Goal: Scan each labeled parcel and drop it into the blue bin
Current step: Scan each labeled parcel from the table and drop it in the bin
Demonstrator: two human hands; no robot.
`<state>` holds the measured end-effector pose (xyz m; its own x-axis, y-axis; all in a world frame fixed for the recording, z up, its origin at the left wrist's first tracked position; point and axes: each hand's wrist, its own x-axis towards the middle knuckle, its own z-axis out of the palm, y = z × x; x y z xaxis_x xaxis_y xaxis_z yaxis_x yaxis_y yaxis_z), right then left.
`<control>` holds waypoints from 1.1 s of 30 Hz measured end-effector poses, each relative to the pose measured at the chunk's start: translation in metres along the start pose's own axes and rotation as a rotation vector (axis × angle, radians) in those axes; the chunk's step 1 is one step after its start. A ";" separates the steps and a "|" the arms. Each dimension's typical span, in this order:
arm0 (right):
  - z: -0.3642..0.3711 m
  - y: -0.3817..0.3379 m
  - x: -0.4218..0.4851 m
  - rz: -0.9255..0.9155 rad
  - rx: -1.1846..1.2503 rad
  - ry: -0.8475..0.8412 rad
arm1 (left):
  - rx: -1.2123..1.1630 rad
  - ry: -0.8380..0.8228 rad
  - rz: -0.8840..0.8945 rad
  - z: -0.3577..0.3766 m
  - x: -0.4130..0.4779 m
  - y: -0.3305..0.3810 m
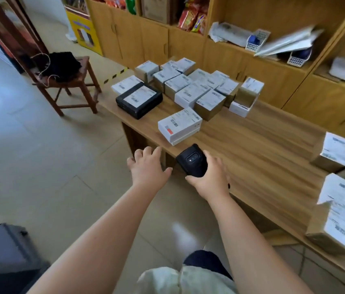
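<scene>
Right, status: my right hand (209,177) grips the black handheld scanner (192,161), thumb on one side and fingers wrapped round the other. It sits over the front edge of the bench (252,141), its head end toward the nearest white parcel (179,126). My left hand (148,166) is open with fingers spread, holds nothing, and hovers just off the bench corner, beside the scanner but not touching it.

That white parcel lies flat near the bench's front edge, label up with the barcode visible, apart from both hands. A black parcel (139,98) with a white label lies behind it to the left. A tight cluster of labeled parcels (199,88), white and tan boxes, sits further back, mostly touching each other. More labeled parcels (341,187) are stacked at the right end of the bench, blurred, labels unreadable.

A dark blue-grey bin (4,247) sits on the floor at lower left, cut off by the frame; I can't see into it.

Elsewhere: a wooden stool (76,88) left of the bench with a black cloth (61,66) on it. Wooden cabinets (188,45) stand behind the bench, with snack packets (192,20) and white baskets (257,40) on the shelves.
</scene>
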<state>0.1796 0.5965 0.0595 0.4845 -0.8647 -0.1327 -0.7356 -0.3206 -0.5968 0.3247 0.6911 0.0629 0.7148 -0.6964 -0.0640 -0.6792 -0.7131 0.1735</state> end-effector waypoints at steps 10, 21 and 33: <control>0.008 0.028 0.155 0.127 -0.015 -0.067 | -0.028 -0.234 -0.053 0.049 0.154 0.034; 0.005 0.046 0.276 0.157 -0.035 -0.214 | -0.032 -0.604 -0.184 0.071 0.290 0.042; -0.005 0.053 0.307 0.303 0.076 -0.138 | -0.191 -0.663 -0.189 0.064 0.319 0.067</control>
<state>0.2876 0.3122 -0.0089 0.3129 -0.8539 -0.4159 -0.8210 -0.0230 -0.5704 0.4961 0.4160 -0.0089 0.5247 -0.5080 -0.6831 -0.4691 -0.8422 0.2659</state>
